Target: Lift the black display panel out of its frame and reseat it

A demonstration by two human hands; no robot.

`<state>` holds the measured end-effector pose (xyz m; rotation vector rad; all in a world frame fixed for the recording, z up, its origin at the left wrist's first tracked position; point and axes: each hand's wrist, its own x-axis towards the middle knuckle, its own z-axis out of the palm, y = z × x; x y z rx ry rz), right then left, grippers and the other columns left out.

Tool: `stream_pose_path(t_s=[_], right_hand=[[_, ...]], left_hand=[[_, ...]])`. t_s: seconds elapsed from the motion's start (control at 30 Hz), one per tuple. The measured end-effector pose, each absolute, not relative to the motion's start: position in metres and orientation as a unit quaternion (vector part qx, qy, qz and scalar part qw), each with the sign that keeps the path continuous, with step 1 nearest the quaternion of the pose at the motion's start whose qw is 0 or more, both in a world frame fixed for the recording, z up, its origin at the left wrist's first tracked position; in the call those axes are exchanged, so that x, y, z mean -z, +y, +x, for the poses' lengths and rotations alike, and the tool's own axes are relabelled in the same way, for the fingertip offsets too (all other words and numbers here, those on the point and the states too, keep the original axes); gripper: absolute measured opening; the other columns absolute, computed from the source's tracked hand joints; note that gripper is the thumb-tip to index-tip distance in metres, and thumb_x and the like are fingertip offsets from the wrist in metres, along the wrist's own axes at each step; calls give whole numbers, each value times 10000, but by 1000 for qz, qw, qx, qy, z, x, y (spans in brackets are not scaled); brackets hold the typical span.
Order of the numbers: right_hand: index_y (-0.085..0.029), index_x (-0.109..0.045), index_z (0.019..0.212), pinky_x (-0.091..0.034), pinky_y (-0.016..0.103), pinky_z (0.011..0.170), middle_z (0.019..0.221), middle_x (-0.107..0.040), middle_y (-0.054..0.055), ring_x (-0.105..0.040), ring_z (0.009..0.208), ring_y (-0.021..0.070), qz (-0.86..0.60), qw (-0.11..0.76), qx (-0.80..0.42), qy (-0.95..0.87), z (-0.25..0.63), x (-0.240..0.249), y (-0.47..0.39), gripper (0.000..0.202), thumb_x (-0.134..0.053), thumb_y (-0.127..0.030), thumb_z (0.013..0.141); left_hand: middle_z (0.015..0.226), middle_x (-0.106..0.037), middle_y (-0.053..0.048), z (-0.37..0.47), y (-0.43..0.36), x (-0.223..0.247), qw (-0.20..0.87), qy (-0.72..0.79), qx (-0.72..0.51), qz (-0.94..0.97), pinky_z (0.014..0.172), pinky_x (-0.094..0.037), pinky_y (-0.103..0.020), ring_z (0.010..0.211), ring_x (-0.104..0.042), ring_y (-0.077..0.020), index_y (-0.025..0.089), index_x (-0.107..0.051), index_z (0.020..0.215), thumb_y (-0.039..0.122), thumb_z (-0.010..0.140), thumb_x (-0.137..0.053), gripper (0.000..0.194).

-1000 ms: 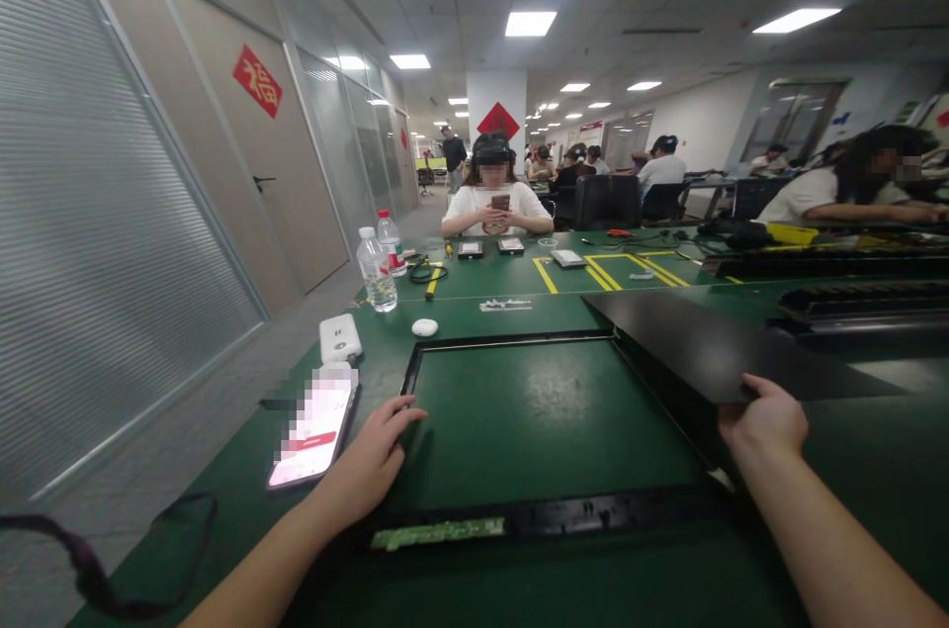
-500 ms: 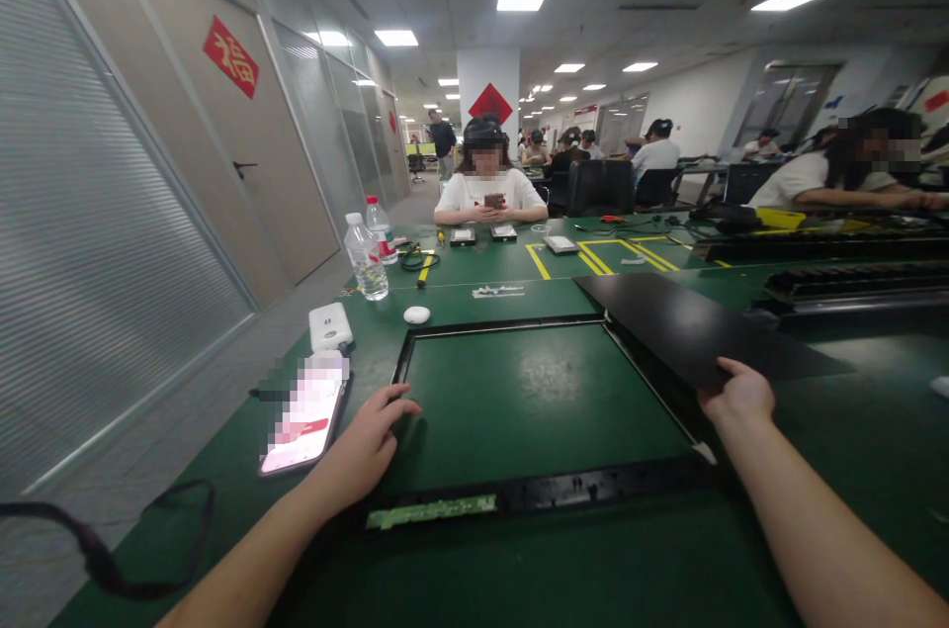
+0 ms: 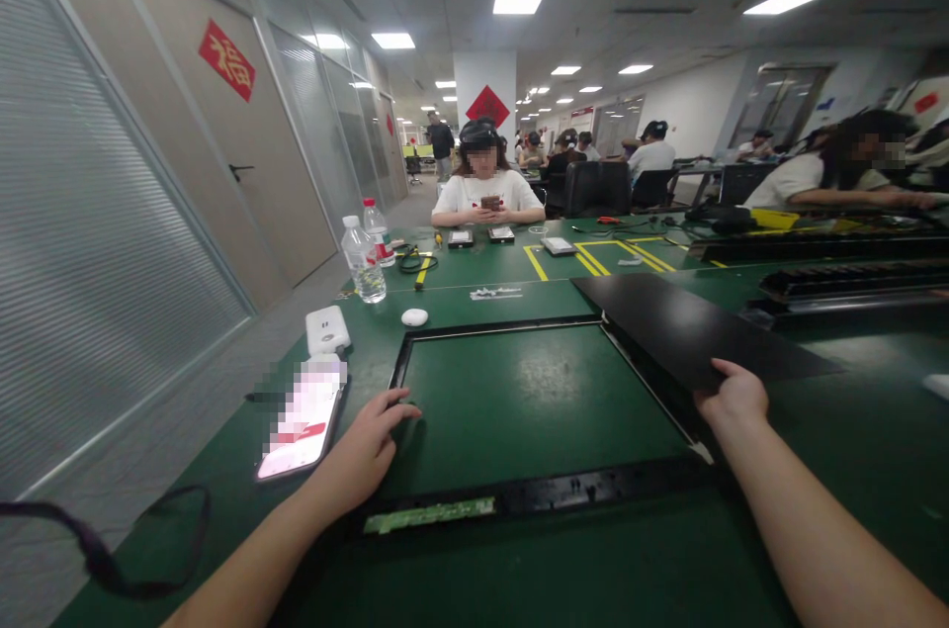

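Note:
A black rectangular frame [image 3: 593, 487] lies flat on the green table before me, with a strip of green circuit board [image 3: 430, 513] set in its near bar. My left hand [image 3: 369, 440] is on the frame's left bar, its fingers bent over the inner edge; the thumb's grip is partly hidden. At the right, my right hand [image 3: 735, 401] pinches the near edge of a thin black panel [image 3: 667, 321], thumb on top and the other fingers underneath. The panel is tilted beside the frame's right bar and overlaps its far right corner.
Left of the frame are a lit phone [image 3: 302, 420], a white power bank [image 3: 326, 329], a white earbud case [image 3: 414, 317] and two water bottles [image 3: 365, 262]. Black bars [image 3: 845, 287] lie at the right. A person [image 3: 487, 193] sits opposite, beyond several hard drives [image 3: 501, 234].
The view has shifted very slightly. Both hands, the frame and the panel keep practically the same positions.

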<state>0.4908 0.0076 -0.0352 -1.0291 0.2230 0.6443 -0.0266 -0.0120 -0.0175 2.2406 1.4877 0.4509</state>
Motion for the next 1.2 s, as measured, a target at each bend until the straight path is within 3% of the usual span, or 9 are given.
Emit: stream_pose_path(t_s=[0.33,0.8,1.07,1.2], right_hand=[[-210,-557,830,-641,252,606,808,-675,-38,-686,650,117,-486,812,-303,109,493,37,8,258,-577,25,723],[-218,-584,934,-646,247,624,900,-727,-32,-683,644,112,-461,824,-324,65,499,42,13,291,-610,4,748],[-205,-582,906,-593,180,537,771,-669,-54,-664,607,101,-434,837,-330,49,477,18,3,326,-607,61,719],[-188,-586,838,-621,209,596,744,-676,-32,-672,628,116,-427,834,-349,10,469,17,2,271,-608,42,698]], left_hand=[[1554,-558,-162,-27,-13,16,203,526,-185,805,1212,-376,-611,1470,-493,-370,215,-772,1187,85,855,-470,468],[1506,-598,-180,-31,-9,25,181,509,-196,819,1171,-441,-589,1409,-560,-373,222,-776,1172,228,920,-520,359],[1515,-593,-166,-29,-11,22,186,514,-194,815,1158,-457,-585,1401,-565,-366,237,-764,1191,301,953,-523,344],[1516,-587,-169,-29,-12,21,192,514,-197,812,1164,-442,-597,1403,-558,-367,232,-755,1199,316,962,-519,344]])
